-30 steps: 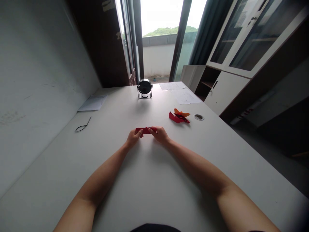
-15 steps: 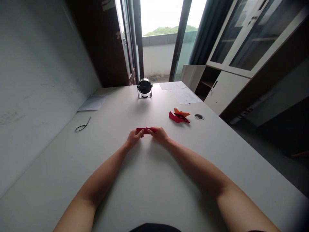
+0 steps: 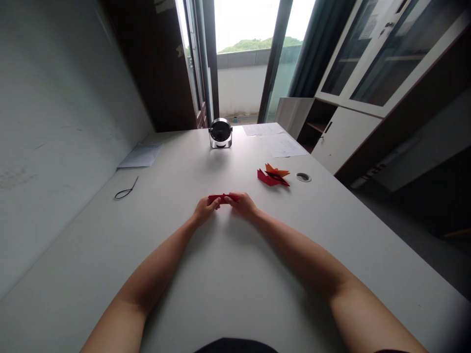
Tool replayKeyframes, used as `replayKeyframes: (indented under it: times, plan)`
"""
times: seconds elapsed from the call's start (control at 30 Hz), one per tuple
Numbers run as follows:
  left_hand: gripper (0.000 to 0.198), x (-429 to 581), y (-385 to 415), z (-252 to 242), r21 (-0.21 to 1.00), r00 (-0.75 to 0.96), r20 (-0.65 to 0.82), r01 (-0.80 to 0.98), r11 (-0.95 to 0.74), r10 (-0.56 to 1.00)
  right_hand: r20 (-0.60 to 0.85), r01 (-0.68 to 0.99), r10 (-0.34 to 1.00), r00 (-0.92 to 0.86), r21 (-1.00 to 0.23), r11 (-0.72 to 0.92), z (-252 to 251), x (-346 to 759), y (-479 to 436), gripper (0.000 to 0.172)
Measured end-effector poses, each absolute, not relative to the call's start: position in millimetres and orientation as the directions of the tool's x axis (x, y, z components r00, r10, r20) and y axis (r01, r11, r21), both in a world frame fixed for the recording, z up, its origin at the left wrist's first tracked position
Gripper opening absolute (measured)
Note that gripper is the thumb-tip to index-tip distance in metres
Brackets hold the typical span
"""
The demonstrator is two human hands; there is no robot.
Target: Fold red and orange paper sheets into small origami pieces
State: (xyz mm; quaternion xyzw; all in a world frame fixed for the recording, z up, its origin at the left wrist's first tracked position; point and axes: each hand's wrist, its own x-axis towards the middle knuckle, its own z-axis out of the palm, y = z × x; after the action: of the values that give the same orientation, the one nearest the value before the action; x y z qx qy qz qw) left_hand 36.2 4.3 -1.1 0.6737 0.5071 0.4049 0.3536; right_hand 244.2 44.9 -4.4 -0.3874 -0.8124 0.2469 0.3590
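Observation:
A piece of folded red paper stretches sideways between my hands, just above or on the white table; I cannot tell if it touches. My left hand pinches its left end with the thumb on the near side. At the right end, my right hand grips it the same way, thumb toward the middle. Fingers behind the paper are mostly hidden. Beyond my right hand lies a small group of folded paper pieces: a red one and an orange one, with a dark red part between them.
A round dark device on a metal stand stands at the far side. Paper sheets lie at the back right, another sheet at the back left. A black cable tie is on the left, a round cable hole on the right.

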Motion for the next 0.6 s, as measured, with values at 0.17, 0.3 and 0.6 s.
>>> replayKeyframes:
  times: [0.17,0.3,0.6]
  plan:
    - [0.039,37.9,1.5,2.9,0.867,0.182,0.184,0.434,-0.247,0.966,0.37,0.46,0.809,-0.457,-0.68,0.571,-5.9,243.1,46.5,0.042]
    - [0.037,38.7,0.4,3.2,0.866,0.194,0.17,0.438,-0.24,0.966,0.363,0.471,0.805,-0.469,-0.668,0.576,-5.2,242.2,46.5,0.039]
    - [0.037,39.0,-0.8,4.5,0.841,0.217,0.171,0.477,-0.257,0.961,0.347,0.462,0.799,-0.49,-0.674,0.576,-1.3,242.4,44.4,0.038]
